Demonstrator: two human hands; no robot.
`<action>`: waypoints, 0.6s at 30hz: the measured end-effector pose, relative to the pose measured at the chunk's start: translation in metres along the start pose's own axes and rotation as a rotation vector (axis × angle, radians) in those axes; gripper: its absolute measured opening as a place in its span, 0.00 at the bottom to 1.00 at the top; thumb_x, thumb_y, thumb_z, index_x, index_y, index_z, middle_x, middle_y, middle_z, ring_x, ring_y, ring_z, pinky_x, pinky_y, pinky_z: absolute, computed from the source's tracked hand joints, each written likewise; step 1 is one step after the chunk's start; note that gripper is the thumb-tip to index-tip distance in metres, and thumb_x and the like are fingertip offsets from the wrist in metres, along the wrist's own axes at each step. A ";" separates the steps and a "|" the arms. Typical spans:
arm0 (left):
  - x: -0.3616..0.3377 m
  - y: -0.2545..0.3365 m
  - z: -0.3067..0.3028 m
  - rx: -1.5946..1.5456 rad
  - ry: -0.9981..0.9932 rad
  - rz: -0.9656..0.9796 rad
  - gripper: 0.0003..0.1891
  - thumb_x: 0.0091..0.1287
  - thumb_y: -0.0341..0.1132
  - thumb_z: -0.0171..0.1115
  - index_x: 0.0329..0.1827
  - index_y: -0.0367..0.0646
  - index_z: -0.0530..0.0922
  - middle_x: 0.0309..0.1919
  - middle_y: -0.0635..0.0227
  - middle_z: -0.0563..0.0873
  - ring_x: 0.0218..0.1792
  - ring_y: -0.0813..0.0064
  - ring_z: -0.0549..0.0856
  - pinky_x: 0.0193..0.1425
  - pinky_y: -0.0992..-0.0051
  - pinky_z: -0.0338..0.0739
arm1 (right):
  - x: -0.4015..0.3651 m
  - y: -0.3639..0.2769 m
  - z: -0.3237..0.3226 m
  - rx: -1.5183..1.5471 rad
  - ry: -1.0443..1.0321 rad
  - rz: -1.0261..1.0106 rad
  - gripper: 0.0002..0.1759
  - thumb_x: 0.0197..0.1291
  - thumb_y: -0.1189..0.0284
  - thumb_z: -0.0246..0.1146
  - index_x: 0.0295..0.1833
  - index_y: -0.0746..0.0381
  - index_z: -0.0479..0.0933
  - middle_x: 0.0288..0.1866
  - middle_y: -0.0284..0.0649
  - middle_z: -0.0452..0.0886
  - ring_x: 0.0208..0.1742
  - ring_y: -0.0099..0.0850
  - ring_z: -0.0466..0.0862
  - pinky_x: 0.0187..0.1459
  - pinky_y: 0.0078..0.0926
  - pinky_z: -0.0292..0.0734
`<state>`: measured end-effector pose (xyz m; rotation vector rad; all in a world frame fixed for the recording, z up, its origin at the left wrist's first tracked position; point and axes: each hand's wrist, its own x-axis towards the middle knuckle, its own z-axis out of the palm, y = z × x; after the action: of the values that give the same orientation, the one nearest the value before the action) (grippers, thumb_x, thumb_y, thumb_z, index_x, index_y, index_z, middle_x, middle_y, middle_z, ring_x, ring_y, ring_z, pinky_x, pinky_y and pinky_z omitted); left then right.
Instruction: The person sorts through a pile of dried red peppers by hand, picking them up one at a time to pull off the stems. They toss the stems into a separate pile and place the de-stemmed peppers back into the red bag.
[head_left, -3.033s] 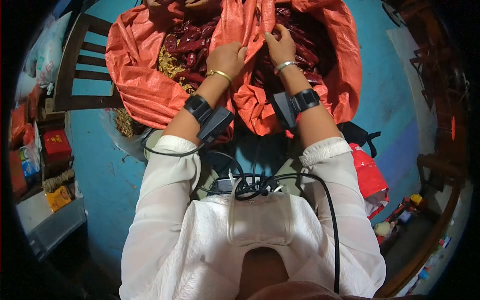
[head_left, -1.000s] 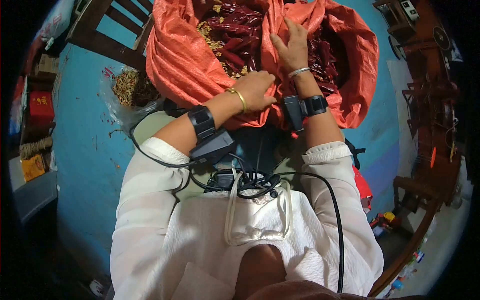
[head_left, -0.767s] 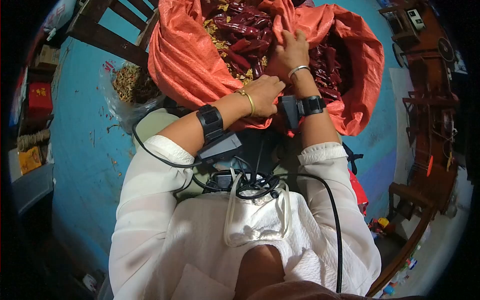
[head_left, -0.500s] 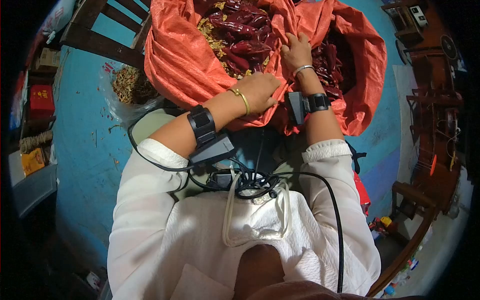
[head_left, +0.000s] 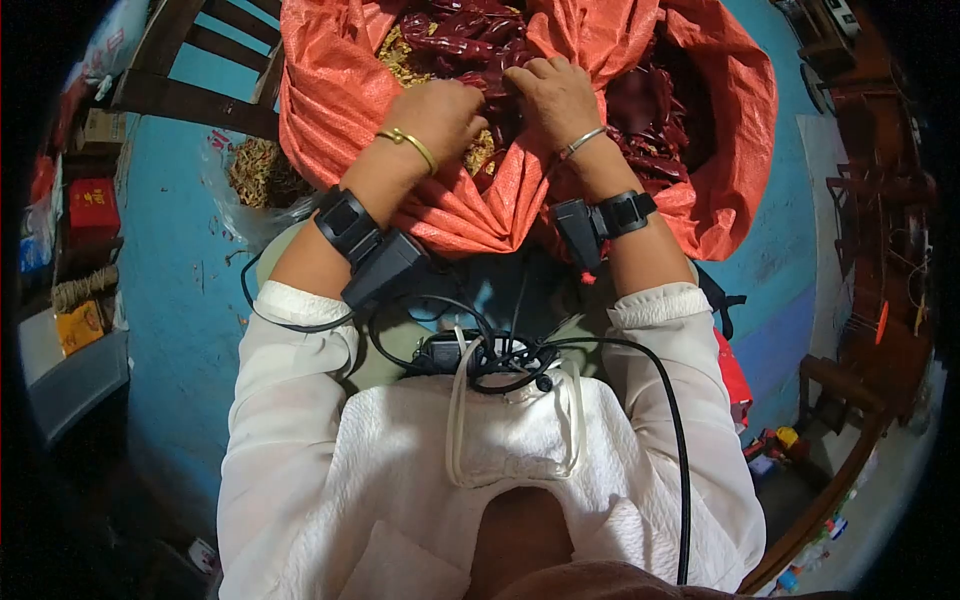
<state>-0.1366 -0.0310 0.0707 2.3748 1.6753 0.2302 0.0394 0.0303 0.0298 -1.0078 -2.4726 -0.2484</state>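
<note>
Chillies [head_left: 465, 45] are lying by half-curled left hand [head_left: 436, 115] and right hand [head_left: 560, 102], grip contents unclear; chillies are probably needing light handling.

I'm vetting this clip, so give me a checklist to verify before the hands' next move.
1. Left hand and right hand in view: ok.
2. Left sack open: ok, dark red peppers show inside.
3. Right sack open: ok.
4. Hands clear of the left sack: not ok, both are over it.
5. Firm grip: cannot tell, fingertips unclear.
6. Black wristbands on both arms: ok.
</note>
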 end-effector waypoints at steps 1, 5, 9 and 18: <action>0.002 -0.005 -0.001 0.017 0.028 -0.045 0.13 0.54 0.39 0.59 0.41 0.44 0.76 0.35 0.59 0.79 0.39 0.59 0.78 0.42 0.65 0.73 | 0.001 -0.002 -0.004 -0.003 -0.014 -0.005 0.11 0.47 0.71 0.55 0.39 0.51 0.75 0.30 0.31 0.74 0.38 0.32 0.74 0.40 0.31 0.67; 0.009 -0.017 0.000 0.063 0.123 -0.082 0.16 0.54 0.35 0.59 0.45 0.43 0.73 0.41 0.59 0.77 0.42 0.58 0.77 0.44 0.64 0.72 | 0.000 -0.003 0.003 -0.028 -0.036 -0.005 0.09 0.47 0.71 0.55 0.36 0.51 0.76 0.28 0.30 0.74 0.35 0.31 0.75 0.39 0.30 0.67; 0.019 -0.022 0.015 0.016 0.109 -0.102 0.13 0.55 0.35 0.57 0.43 0.44 0.74 0.38 0.59 0.79 0.41 0.58 0.78 0.44 0.63 0.73 | 0.002 0.000 0.003 0.010 0.067 -0.039 0.08 0.46 0.72 0.56 0.34 0.52 0.76 0.28 0.30 0.75 0.34 0.32 0.75 0.37 0.31 0.67; 0.027 -0.029 0.005 0.060 0.102 -0.243 0.12 0.57 0.40 0.52 0.36 0.42 0.78 0.35 0.56 0.81 0.39 0.56 0.80 0.42 0.61 0.74 | -0.004 0.024 -0.030 0.608 0.306 0.348 0.07 0.47 0.75 0.61 0.35 0.59 0.78 0.28 0.37 0.79 0.29 0.30 0.80 0.32 0.22 0.73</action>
<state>-0.1528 0.0038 0.0583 2.2054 2.0242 0.2652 0.0689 0.0348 0.0539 -1.0071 -1.8720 0.4091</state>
